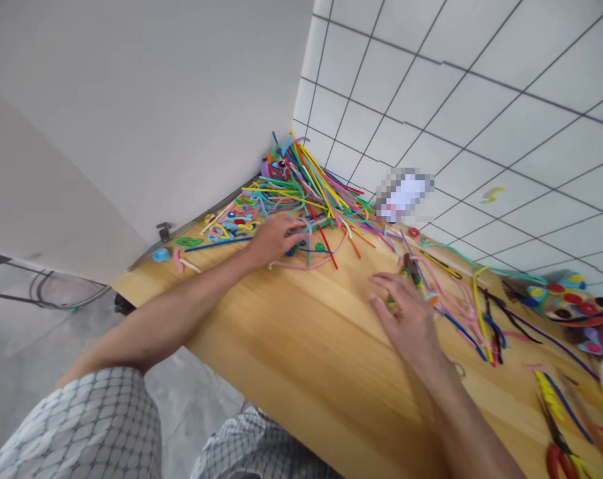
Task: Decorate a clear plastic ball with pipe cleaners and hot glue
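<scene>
My left hand (277, 241) is at the near edge of a heap of colourful pipe cleaners (326, 193), its fingers bent over small blue and green pieces (301, 247). Whether it grips any of them is too small to tell. A pink pipe cleaner (309, 267) curves along the wood below those fingers. Over the right part of the table, my right hand (404, 309) has thumb and fingers apart with nothing between them. Just beyond its fingertips lie pliers (410, 266) with a dark head, partly hidden by the hand.
The wooden table (301, 339) meets a tiled wall, where a blurred phone (406, 196) leans. Pink, yellow and black pipe cleaners (466, 303) lie at the right. Further right are decorated colourful pieces (571, 299) and red-handled scissors (561, 442).
</scene>
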Tool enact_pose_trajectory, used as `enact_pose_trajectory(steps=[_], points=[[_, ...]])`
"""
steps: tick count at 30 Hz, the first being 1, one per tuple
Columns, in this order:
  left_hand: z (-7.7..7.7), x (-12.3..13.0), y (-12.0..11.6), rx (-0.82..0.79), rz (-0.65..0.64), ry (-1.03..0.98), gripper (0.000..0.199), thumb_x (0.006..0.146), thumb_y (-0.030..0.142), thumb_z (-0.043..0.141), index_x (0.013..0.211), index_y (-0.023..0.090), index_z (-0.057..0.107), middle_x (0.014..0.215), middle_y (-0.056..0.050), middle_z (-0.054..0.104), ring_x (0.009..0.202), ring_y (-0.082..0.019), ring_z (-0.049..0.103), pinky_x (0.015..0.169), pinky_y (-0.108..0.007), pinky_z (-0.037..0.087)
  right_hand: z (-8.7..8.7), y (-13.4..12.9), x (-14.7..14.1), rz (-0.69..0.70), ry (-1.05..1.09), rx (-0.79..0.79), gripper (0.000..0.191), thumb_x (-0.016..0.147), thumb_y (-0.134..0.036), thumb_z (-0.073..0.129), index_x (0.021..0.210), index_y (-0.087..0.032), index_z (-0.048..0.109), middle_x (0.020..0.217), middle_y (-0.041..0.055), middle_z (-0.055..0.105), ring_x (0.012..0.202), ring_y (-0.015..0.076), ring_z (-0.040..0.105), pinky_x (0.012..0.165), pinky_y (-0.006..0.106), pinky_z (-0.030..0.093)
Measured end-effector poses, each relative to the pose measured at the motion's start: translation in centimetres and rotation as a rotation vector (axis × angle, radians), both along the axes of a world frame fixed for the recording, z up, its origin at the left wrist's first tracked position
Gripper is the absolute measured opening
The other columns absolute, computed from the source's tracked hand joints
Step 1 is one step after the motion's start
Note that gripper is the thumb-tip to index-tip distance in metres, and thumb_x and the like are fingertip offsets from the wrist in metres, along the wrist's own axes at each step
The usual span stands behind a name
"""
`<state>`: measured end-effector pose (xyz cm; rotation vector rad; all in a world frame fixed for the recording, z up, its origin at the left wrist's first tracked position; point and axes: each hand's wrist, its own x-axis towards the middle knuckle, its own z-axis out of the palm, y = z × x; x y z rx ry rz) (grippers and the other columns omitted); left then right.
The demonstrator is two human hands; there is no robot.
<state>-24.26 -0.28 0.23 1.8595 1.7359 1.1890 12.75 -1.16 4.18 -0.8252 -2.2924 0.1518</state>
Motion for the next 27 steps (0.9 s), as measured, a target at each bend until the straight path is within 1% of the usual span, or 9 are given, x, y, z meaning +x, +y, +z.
enact_pose_trajectory(steps=[3, 7, 9, 12, 15, 16, 19, 24, 27], points=[[-0.8, 1.1, -0.2, -0.005, -0.025, 0.166, 0.025, 0.102, 0.032, 0.08, 0.124, 0.021, 0.088, 0.126, -0.013, 0.084, 0.124, -0.033, 0.078, 0.111, -0.045, 0.061, -1.4, -0.9, -0.5, 0.048, -0.032, -0.029, 0.02, 0.116, -0.035, 0.068, 0.126, -0.026, 0.081, 0.126, 0.0123, 0.088, 0.117, 0.0308, 0.086, 0.103, 0.05, 0.072], [-0.4, 0.8, -0.2, 0.02, -0.002, 0.179, 0.024, 0.111, 0.028, 0.067, 0.121, 0.022, 0.088, 0.126, -0.012, 0.085, 0.126, -0.031, 0.077, 0.117, -0.048, 0.06, -3.1, -2.2, -0.7, 0.103, -0.042, -0.066, 0.017, 0.115, -0.03, 0.068, 0.123, -0.028, 0.083, 0.119, 0.0099, 0.089, 0.111, 0.0296, 0.087, 0.099, 0.049, 0.074], [0.4, -0.8, 0.1, 0.052, 0.062, 0.19, 0.03, 0.114, 0.026, 0.059, 0.12, 0.022, 0.088, 0.125, -0.011, 0.086, 0.126, -0.031, 0.077, 0.119, -0.049, 0.058, -3.9, -2.8, -0.9, 0.134, -0.031, -0.076, 0.018, 0.114, -0.025, 0.068, 0.122, -0.029, 0.083, 0.117, 0.0091, 0.09, 0.108, 0.0287, 0.087, 0.098, 0.047, 0.074], [1.4, -4.6, 0.9, 0.052, 0.225, 0.252, 0.031, 0.113, 0.024, 0.059, 0.121, 0.02, 0.088, 0.128, -0.013, 0.085, 0.126, -0.032, 0.075, 0.119, -0.047, 0.057, -5.2, -3.5, -1.4, 0.182, -0.007, -0.062, 0.021, 0.114, -0.019, 0.066, 0.121, -0.029, 0.083, 0.114, 0.0082, 0.089, 0.103, 0.0262, 0.087, 0.094, 0.044, 0.074], [1.6, -8.1, 2.0, -0.149, 0.344, 0.449, 0.031, 0.109, 0.016, 0.061, 0.121, 0.024, 0.088, 0.122, -0.01, 0.083, 0.125, -0.031, 0.074, 0.114, -0.04, 0.056, -6.1, -3.9, -2.0, 0.237, 0.025, -0.007, 0.018, 0.113, -0.016, 0.067, 0.12, -0.026, 0.081, 0.11, 0.0084, 0.089, 0.097, 0.0241, 0.086, 0.089, 0.041, 0.073], [1.5, -8.8, 2.3, -0.242, 0.342, 0.513, 0.029, 0.107, 0.016, 0.065, 0.122, 0.024, 0.088, 0.121, -0.009, 0.082, 0.122, -0.03, 0.074, 0.112, -0.038, 0.056, -6.3, -4.0, -2.1, 0.252, 0.036, 0.007, 0.017, 0.113, -0.016, 0.068, 0.12, -0.025, 0.081, 0.109, 0.0086, 0.089, 0.096, 0.0237, 0.086, 0.087, 0.04, 0.072], [1.0, -9.8, 2.8, -0.3, 0.314, 0.573, 0.03, 0.103, 0.01, 0.068, 0.125, 0.019, 0.087, 0.122, -0.011, 0.081, 0.117, -0.027, 0.07, 0.111, -0.036, 0.055, -6.6, -4.1, -2.3, 0.273, 0.055, 0.008, 0.016, 0.112, -0.014, 0.069, 0.119, -0.024, 0.08, 0.11, 0.0088, 0.088, 0.096, 0.0231, 0.085, 0.087, 0.039, 0.07], [1.5, -10.1, 2.9, -0.295, 0.293, 0.631, 0.029, 0.095, 0.007, 0.067, 0.112, 0.014, 0.089, 0.122, -0.014, 0.08, 0.113, -0.029, 0.07, 0.112, -0.041, 0.057, -7.0, -4.1, -2.2, 0.257, 0.082, 0.012, 0.015, 0.113, -0.013, 0.068, 0.116, -0.024, 0.079, 0.109, 0.009, 0.088, 0.094, 0.0229, 0.084, 0.085, 0.039, 0.069], [2.3, -10.0, 3.4, -0.239, 0.29, 0.653, 0.034, 0.101, 0.012, 0.058, 0.117, 0.015, 0.088, 0.13, -0.015, 0.08, 0.123, -0.032, 0.071, 0.118, -0.046, 0.057, -7.3, -4.0, -2.3, 0.25, 0.093, 0.021, 0.014, 0.113, -0.014, 0.067, 0.115, -0.023, 0.078, 0.107, 0.0089, 0.087, 0.092, 0.0229, 0.083, 0.084, 0.039, 0.069]])
